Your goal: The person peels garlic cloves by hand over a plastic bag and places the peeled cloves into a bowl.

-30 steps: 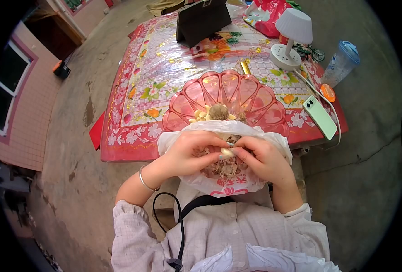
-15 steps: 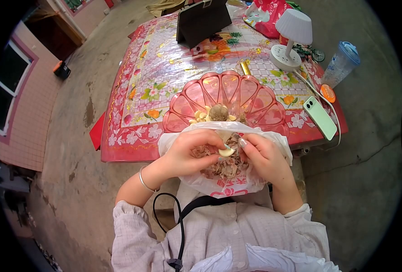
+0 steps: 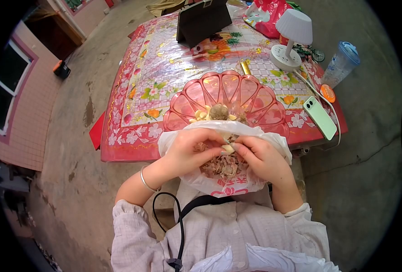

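A pale garlic clove [image 3: 228, 148] is pinched between the thumb and fingers of my left hand [image 3: 196, 148]. The fingertips of my right hand [image 3: 262, 156] are closed together against the clove's other end; whether they hold a bit of skin is too small to tell. Both hands are above an open white plastic bag [image 3: 201, 179] with dry garlic skins [image 3: 226, 167] inside. Just beyond the bag, a pink scalloped tray [image 3: 187, 102] holds peeled cloves [image 3: 201, 114] and a garlic bulb [image 3: 218, 111].
On the flowered table [image 3: 135, 136] stand a black tablet case [image 3: 203, 22], a white lamp [image 3: 293, 27] and a red bag [image 3: 271, 18]. At the right edge are a green phone [image 3: 320, 118], a white cable, an orange round object [image 3: 327, 93] and a clear cup [image 3: 341, 63].
My right hand was at the clove, moved slightly away to the right, and is now back against it. My left hand has kept hold of the clove.
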The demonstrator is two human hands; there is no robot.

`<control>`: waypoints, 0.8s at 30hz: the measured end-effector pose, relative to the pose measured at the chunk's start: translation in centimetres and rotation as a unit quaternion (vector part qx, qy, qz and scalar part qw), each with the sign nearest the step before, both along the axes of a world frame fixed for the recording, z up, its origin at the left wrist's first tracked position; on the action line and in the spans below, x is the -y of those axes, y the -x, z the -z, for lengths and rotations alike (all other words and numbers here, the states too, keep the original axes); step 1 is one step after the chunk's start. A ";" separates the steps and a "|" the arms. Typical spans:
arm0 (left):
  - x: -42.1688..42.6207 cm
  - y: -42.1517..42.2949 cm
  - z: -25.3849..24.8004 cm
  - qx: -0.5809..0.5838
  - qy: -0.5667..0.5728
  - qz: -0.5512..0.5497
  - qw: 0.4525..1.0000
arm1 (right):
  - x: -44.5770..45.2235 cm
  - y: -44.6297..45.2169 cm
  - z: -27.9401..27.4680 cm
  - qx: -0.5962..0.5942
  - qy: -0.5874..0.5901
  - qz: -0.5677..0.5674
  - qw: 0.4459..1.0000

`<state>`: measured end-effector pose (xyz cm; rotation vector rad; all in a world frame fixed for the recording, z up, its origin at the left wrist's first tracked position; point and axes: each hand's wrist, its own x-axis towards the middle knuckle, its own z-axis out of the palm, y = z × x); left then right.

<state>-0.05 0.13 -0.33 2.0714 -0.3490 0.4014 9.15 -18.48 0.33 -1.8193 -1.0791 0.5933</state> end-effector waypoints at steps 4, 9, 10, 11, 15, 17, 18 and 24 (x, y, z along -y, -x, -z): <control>0.2 0.3 0.2 -0.069 0.088 -0.030 0.993 | 0.1 0.2 -0.2 0.005 -0.004 0.028 1.000; 0.1 0.4 0.6 -0.065 0.131 -0.020 0.989 | 0.1 0.3 -0.3 0.014 -0.005 0.041 0.999; 0.1 0.4 0.6 -0.056 0.123 -0.021 0.991 | 0.1 0.3 -0.3 0.014 0.001 0.042 0.999; 0.1 0.4 0.6 -0.046 0.115 -0.023 0.992 | 0.0 0.3 -0.2 0.014 0.006 0.042 0.999; 0.1 0.5 0.7 -0.045 0.122 -0.031 0.991 | 0.1 0.2 0.2 -0.012 -0.014 0.041 0.999; 0.1 0.6 0.6 -0.016 0.091 -0.036 0.995 | 0.2 0.0 0.4 -0.059 -0.039 0.008 0.997; 0.1 0.6 0.7 -0.016 0.090 -0.036 0.995 | 0.3 -0.2 0.6 -0.059 -0.040 0.008 0.997; 0.1 0.6 1.1 0.045 0.135 -0.043 0.989 | 0.4 -0.7 0.8 -0.194 -0.055 -0.083 0.976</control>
